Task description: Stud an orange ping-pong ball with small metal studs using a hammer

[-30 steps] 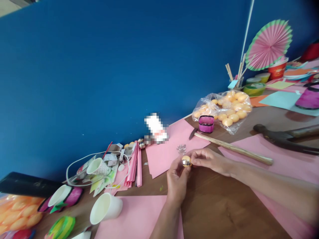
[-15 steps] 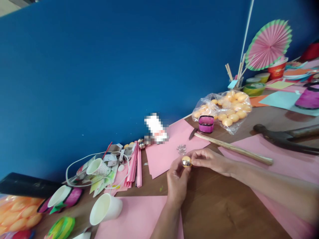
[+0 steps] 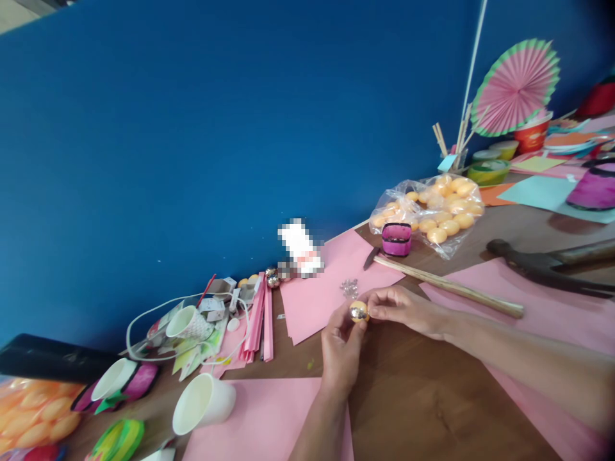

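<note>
A small yellow ball (image 3: 358,312), partly covered in shiny metal, is pinched between the thumb and fingers of my left hand (image 3: 340,360). At the ball's right side, my right hand (image 3: 400,308) has its thumb and fingertips pressed together against it. Whatever lies between those right fingertips is too small to make out. Just beyond my hands, a little pile of shiny metal pieces (image 3: 349,288) rests on a pink paper sheet (image 3: 312,310). A wooden-handled hammer (image 3: 446,285) lies past my right hand.
A clear bag of yellow balls (image 3: 444,205) stands by the blue wall behind a purple container (image 3: 396,239). A second, larger hammer (image 3: 542,262) lies at right. White cups (image 3: 204,403), a white cable (image 3: 139,352) and paper strips (image 3: 259,320) crowd the left.
The ball appears turned slightly, its shiny patch looking different. Both hands keep nearly the same place and grip.
</note>
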{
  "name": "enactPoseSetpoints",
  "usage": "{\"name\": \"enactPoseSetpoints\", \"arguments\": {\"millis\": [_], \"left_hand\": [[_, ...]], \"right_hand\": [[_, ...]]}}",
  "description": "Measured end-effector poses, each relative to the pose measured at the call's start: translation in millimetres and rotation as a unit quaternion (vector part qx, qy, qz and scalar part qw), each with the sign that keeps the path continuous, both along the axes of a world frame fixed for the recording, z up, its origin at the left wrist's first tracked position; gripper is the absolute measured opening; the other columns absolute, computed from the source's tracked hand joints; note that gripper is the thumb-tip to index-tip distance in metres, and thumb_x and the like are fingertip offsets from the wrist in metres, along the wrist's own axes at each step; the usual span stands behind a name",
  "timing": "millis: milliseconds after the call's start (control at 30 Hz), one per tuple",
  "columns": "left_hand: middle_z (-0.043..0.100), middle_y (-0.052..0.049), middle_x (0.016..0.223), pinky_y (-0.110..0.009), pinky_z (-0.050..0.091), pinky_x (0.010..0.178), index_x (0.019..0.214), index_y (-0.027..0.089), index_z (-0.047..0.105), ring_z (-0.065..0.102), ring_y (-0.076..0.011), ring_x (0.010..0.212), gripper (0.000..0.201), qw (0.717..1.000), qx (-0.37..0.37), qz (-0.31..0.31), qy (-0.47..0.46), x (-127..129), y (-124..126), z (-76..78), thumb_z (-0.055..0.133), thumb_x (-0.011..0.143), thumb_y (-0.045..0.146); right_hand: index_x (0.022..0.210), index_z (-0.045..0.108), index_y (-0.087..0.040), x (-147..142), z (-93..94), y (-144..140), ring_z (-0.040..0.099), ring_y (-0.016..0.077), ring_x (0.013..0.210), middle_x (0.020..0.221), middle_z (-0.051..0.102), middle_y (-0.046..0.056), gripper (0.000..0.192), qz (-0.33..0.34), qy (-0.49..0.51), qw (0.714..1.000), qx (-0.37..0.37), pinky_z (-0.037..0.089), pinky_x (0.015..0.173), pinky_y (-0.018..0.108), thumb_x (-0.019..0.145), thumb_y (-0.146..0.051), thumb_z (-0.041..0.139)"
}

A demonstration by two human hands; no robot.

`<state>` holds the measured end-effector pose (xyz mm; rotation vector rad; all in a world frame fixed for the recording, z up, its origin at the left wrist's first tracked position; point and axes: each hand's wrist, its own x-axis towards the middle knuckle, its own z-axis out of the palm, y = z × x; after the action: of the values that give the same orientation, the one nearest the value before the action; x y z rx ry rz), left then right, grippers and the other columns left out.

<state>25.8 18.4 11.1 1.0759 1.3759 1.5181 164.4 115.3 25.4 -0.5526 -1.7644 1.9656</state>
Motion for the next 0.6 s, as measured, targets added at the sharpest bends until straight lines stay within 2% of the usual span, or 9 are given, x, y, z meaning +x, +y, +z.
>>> {"name": "enactPoseSetpoints", "arguments": {"millis": [600], "left_hand": [[0.061, -0.007, 0.113, -0.034, 0.042, 0.092, 0.116, 0.019, 0.055, 0.054, -0.0208, 0.105, 0.039, 1.000, 0.001, -0.007, -0.001, -0.7, -0.2, -2.0, 0.057, 0.077, 0.020]], "right_hand": [[0.070, 0.056, -0.015, 0.8, 1.8, 0.3, 0.054, 0.0180, 0.089, 0.093, 0.062, 0.005, 0.028, -0.003, -0.009, 1.000, -0.006, 0.041, 0.080, 0.031, 0.072, -0.042, 0.063]]}}
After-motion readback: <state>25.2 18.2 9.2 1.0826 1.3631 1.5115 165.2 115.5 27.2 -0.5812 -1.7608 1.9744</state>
